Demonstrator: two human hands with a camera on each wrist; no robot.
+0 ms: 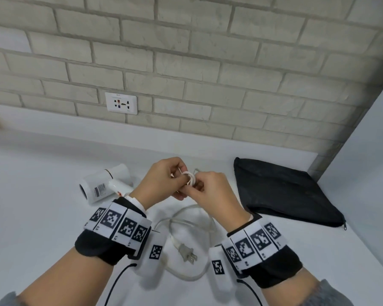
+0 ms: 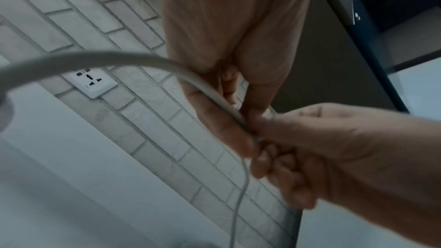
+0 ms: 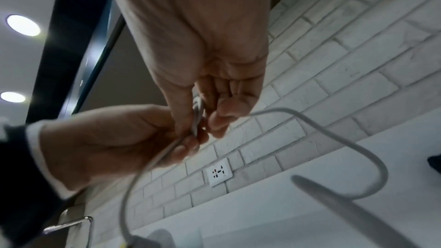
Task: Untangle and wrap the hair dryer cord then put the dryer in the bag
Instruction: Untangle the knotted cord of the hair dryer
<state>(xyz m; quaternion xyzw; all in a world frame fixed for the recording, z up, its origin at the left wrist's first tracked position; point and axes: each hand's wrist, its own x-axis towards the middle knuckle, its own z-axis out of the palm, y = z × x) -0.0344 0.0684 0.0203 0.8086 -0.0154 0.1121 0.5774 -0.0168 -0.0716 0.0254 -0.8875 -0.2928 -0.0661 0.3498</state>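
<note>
A white hair dryer lies on its side on the white counter, left of my hands. Its white cord loops over the counter below my wrists, and the plug rests between them. Both hands meet above the counter at a small knot in the cord. My left hand pinches the knot from the left, and my right hand pinches it from the right. In the left wrist view the cord runs across my left fingers. In the right wrist view the knot sits between both hands' fingertips.
A flat black zip bag lies on the counter at the right, near the corner. A brick wall with a white socket stands behind. A white side wall bounds the counter on the right.
</note>
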